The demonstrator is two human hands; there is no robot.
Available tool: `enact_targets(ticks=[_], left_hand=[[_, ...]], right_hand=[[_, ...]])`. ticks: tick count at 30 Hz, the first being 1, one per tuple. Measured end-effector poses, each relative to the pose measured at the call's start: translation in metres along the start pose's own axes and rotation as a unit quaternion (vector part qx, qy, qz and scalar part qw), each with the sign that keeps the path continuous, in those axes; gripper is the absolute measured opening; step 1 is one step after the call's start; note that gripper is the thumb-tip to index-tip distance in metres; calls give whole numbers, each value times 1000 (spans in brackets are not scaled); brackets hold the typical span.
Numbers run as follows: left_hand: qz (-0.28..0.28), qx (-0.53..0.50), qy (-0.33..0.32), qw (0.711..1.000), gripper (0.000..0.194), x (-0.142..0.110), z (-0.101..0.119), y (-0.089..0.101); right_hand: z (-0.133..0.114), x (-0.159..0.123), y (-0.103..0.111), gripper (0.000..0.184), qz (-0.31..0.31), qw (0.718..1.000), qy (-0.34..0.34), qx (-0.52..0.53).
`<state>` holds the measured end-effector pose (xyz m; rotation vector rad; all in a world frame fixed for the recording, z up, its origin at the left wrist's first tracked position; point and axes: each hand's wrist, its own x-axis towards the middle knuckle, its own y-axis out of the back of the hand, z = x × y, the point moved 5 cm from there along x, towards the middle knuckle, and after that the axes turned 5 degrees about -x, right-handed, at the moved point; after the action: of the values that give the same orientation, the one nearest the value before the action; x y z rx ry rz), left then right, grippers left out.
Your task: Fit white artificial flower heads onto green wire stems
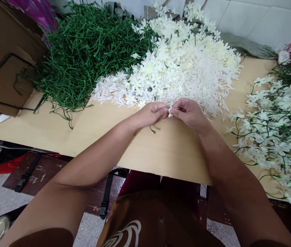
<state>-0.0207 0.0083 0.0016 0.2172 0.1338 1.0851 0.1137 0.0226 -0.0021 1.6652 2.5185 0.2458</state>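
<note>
My left hand (154,113) is closed in a pinch, and a thin green plastic stem (153,130) sticks out below it. Close beside it, my right hand (188,111) pinches a small white artificial flower (170,112) between thumb and forefinger. The fingertips of both hands almost meet at this flower. My fingers hide where the stem's upper end lies. Just beyond my hands spreads a heap of loose white flower heads (168,61) and thin pale stamen-like pieces (202,82). To its left is a large pile of green stems (96,41).
White flowers on green stems (281,127) lie heaped at the right. A cardboard box (3,51) and a black wire frame (9,56) stand at the left. The tan tabletop (155,154) ends near my body. A tiled wall (268,20) rises behind.
</note>
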Motion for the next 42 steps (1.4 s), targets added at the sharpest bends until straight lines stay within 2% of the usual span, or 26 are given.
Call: enact_targets(ticks=[4, 8, 18, 26, 31, 42], left_hand=[[-9, -11, 7, 1000, 31, -1, 2, 2], [6, -25, 24, 999, 33, -1, 3, 4], [20, -36, 44, 998, 33, -2, 3, 3], [-28, -62, 19, 998, 40, -4, 0, 3], [-49, -47, 5, 998, 35, -6, -1, 3], [-63, -37, -3, 997, 37, -7, -6, 1]], right_hand=[[-2, -2, -3, 43, 12, 1000, 6, 14], [-5, -3, -3, 42, 21, 999, 2, 41], [-14, -6, -3, 43, 60, 998, 36, 5], [0, -3, -11, 43, -17, 998, 0, 62], [6, -2, -16, 43, -48, 996, -22, 74], [4, -1, -18, 47, -40, 998, -44, 33]])
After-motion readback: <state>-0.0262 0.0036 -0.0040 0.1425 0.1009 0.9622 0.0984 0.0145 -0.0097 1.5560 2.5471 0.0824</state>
